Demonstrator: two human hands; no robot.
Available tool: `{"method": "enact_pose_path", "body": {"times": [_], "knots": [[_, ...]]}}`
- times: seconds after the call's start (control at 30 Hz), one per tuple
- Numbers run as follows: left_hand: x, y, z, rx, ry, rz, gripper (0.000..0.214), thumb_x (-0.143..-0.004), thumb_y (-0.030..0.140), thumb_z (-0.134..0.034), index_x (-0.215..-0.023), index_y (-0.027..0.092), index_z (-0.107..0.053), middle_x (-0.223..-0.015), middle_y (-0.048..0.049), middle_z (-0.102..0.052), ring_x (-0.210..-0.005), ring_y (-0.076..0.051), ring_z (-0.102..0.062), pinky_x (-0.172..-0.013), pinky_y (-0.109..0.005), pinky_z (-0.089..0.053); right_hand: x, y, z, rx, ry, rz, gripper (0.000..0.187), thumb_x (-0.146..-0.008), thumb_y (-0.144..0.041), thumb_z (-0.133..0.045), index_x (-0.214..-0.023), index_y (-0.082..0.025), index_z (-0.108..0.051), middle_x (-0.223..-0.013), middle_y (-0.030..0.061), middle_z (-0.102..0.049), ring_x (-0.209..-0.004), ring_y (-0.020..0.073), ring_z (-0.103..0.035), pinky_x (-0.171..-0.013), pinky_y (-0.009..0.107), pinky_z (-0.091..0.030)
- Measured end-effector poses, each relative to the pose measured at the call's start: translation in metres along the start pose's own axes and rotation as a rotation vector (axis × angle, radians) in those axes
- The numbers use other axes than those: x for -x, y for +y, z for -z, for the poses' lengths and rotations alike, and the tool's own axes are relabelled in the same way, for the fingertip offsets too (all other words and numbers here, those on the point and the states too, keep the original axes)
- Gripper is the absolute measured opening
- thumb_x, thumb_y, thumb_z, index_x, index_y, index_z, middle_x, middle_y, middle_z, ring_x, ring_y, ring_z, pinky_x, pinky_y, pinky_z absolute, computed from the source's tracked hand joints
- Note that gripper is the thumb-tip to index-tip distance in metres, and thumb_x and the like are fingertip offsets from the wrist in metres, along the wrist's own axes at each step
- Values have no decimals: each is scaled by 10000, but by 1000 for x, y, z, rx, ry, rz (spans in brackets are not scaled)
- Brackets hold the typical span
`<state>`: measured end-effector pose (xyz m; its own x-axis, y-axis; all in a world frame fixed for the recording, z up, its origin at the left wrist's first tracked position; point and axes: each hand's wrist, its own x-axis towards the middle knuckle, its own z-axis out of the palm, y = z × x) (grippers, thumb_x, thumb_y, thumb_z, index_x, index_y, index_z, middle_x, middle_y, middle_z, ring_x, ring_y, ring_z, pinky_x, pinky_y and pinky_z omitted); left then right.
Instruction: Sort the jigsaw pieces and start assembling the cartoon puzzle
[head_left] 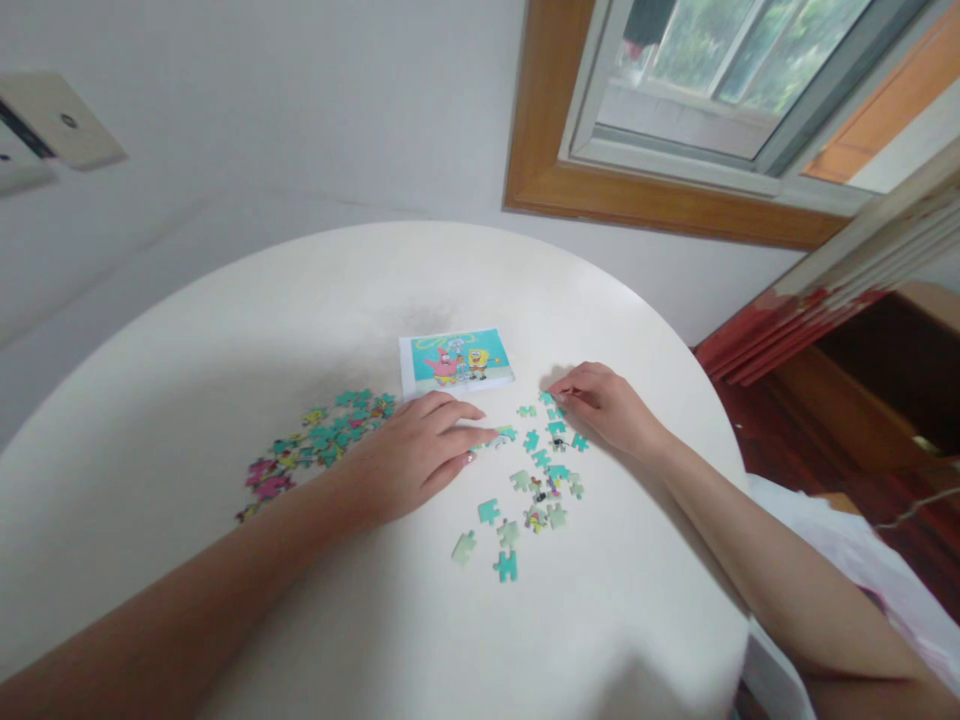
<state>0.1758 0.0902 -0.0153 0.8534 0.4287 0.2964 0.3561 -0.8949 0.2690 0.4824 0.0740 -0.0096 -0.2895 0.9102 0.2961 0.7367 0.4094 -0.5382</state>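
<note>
My left hand (420,455) lies with its fingers stretched over a short strip of joined puzzle pieces (505,433), partly hidden under the fingertips. Thumb and forefinger of my right hand (611,408) are pinched together at a teal puzzle piece (546,398), which pokes out past their tips. Between and below the hands, several loose teal and pale green pieces are spread out, among them a teal piece (506,566) nearest me. A picture card (457,360) showing cartoon figures on a teal background rests just beyond my left fingers.
A heap of mixed puzzle pieces (322,440) lies left of my left hand, partly covered by that forearm. Everything rests on a round white table (360,290). Behind it stand a wall and a wood-framed window (547,180); a red curtain (772,335) hangs at right.
</note>
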Motion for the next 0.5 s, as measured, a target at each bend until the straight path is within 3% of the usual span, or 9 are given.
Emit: {"method": "enact_pose_path", "body": {"times": [0.5], "knots": [[0,0,0,11,5,1,347,-1010,209,-455,-1312,245,-622,-1257,-83,-618,-1203,-256,-490,-1072,-450,-371,0,-2,1,-16,-8,-14,212,-887,-169,-564,-943,-189,-768,-859,72,-698,-853,216,-615,-785,365,-481]]}}
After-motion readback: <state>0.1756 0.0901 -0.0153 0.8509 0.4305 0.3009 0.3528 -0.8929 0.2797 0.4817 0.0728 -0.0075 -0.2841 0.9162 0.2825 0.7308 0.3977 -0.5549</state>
